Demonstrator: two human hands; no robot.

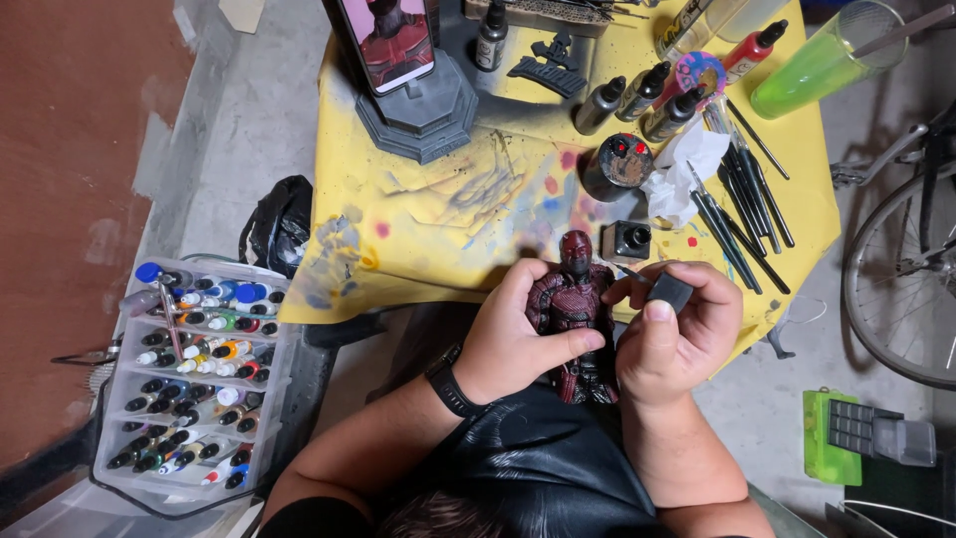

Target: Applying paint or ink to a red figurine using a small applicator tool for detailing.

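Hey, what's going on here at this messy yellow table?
A person holds a dark red figure upright in the left hand, over the lap. The right hand pinches a small dark block beside the figure's shoulder. On the paint-stained yellow table lie brushes and paint bottles; a rack of paint bottles stands lower left.

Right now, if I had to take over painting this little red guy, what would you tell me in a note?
Left hand: its fingers are wrapped around the dark red action figure, holding it upright at the near edge of the yellow table cover.
Right hand: pinching a small dark block, maybe a sponge, next to the figure's shoulder.
Nearby: open black paint pot, brushes, crumpled tissue, dropper bottles, green cup, phone on a stand. Rack of paint bottles is on the left, below the table.
Done: figure looks red with dark shading.
Left: cannot tell which parts need paint.
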